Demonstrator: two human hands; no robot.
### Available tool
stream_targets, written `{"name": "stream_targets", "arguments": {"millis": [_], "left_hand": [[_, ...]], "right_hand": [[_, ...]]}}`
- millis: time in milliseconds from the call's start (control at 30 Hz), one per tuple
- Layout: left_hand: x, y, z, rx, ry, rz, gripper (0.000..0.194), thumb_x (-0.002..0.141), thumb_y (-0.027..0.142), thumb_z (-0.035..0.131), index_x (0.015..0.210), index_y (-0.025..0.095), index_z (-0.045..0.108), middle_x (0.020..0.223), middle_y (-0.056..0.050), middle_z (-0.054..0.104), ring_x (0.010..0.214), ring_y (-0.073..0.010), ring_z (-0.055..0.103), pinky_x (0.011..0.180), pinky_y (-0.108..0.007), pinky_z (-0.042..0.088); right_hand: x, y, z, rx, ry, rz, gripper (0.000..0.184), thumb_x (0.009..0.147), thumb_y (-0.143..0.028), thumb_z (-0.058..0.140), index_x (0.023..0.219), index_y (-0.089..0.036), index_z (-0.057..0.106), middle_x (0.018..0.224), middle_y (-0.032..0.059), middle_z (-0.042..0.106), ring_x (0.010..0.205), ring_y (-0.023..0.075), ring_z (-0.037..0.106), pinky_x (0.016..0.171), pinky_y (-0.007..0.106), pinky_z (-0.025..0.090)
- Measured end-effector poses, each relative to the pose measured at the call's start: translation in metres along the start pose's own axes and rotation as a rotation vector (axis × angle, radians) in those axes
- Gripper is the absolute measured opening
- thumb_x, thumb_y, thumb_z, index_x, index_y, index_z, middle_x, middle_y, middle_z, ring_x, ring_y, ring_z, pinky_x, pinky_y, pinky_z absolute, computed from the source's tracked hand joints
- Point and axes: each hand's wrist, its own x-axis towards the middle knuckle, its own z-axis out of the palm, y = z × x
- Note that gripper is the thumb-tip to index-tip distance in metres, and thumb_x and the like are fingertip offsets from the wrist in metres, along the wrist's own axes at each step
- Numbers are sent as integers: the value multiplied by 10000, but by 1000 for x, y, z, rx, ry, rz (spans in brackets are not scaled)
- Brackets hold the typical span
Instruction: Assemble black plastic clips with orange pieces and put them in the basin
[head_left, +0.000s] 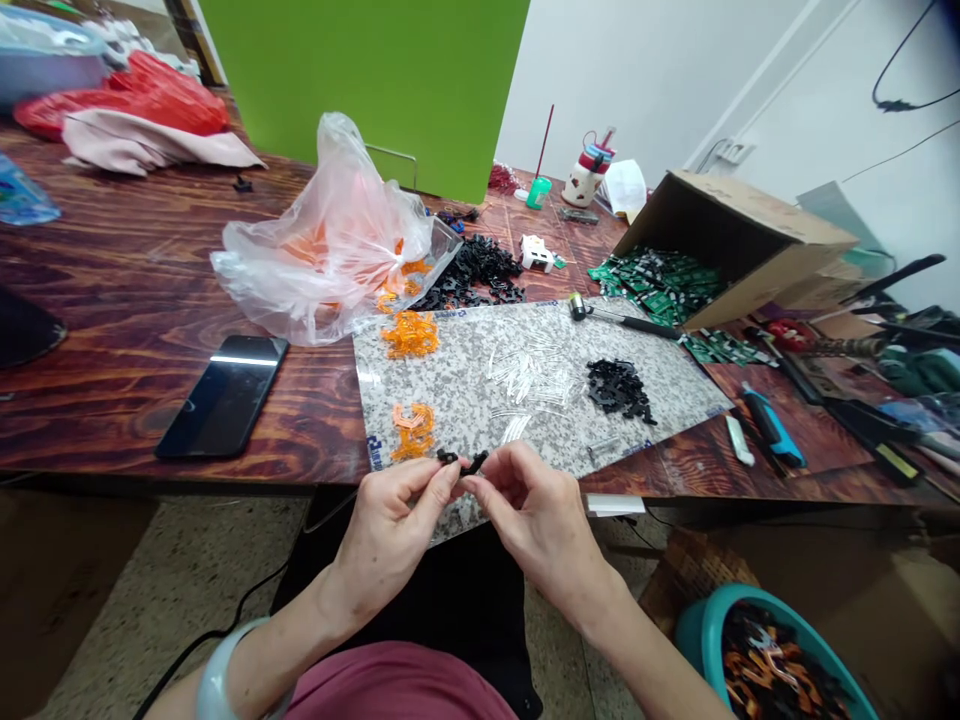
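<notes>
A small black plastic part (471,467) is pinched between my two hands at the front edge of the patterned mat (450,380). My left hand (401,510) grips its left end with thumb and forefinger. On the other end, my right hand (536,505) closes thumb and fingers. Just beyond lie thin white strips (525,375), fanned out on the mat. Two piles of orange plastic parts, a nearer one (412,432) and a farther one (410,334), sit to the left. A pile of black parts (619,390) lies to the right.
A phone (223,397) and a plastic bag of orange parts (337,240) are on the left. Behind the mat are more black parts (480,270) and a hammer (626,320). A tipped carton (739,245) spills green boards (660,285). A teal tub (701,635) stands below right.
</notes>
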Motion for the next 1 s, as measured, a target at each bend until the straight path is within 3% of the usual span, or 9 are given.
{"name": "stream_targets", "arguments": {"millis": [167, 333, 433, 533, 667, 833, 1000], "left_hand": [[-1, -6, -3, 252, -74, 151, 338, 889, 275, 473, 584, 170, 575, 552, 22, 460, 539, -125, 436, 550, -229, 337], [-1, -2, -11, 341, -213, 178, 341, 917, 263, 411, 626, 163, 559, 593, 8, 492, 568, -131, 452, 563, -239, 333], [-1, 7, -17, 330, -307, 165, 355, 924, 270, 401, 626, 157, 555, 604, 5, 508, 579, -126, 468, 573, -234, 339], [-1, 15, -23, 294, -380, 141, 364, 926, 281, 405, 626, 154, 567, 601, 13, 491, 574, -118, 450, 558, -225, 336], [-2, 15, -27, 168, -435, 48, 374, 913, 318, 431, 619, 149, 589, 591, 13, 495, 556, -110, 434, 522, -212, 338], [0, 5, -28, -122, -390, -199, 303, 871, 357, 506, 759, 132, 675, 652, -22, 638, 592, -129, 544, 563, -208, 432], [2, 5, -27, -174, -321, -226, 263, 839, 340, 548, 771, 129, 691, 630, -13, 653, 565, -118, 543, 552, -202, 436]], "right_hand": [[4, 2, -3, -5, -71, 17, 153, 781, -186, 635, 724, -208, 495, 589, -42, 568, 481, 94, 520, 451, 180, 392], [7, 2, -13, -132, -199, -25, 164, 785, -213, 671, 783, -208, 508, 586, -49, 568, 493, 98, 525, 464, 186, 357], [12, 1, -22, -283, -271, -158, 174, 798, -244, 676, 844, -207, 513, 613, -40, 596, 519, 112, 557, 484, 197, 348], [17, 0, -30, -427, -317, -401, 180, 840, -324, 628, 820, -188, 511, 595, -19, 599, 513, 129, 560, 472, 218, 316], [17, 2, -33, -506, -249, -621, 339, 917, -455, 447, 721, -185, 510, 549, -10, 559, 485, 120, 514, 471, 239, 288], [12, 12, -24, -403, -82, -607, 393, 886, -514, 460, 690, -178, 516, 566, -8, 565, 507, 99, 505, 517, 220, 341], [10, 17, -17, -365, 9, -615, 372, 867, -498, 511, 708, -164, 537, 580, 1, 575, 534, 108, 517, 533, 226, 359]]}}
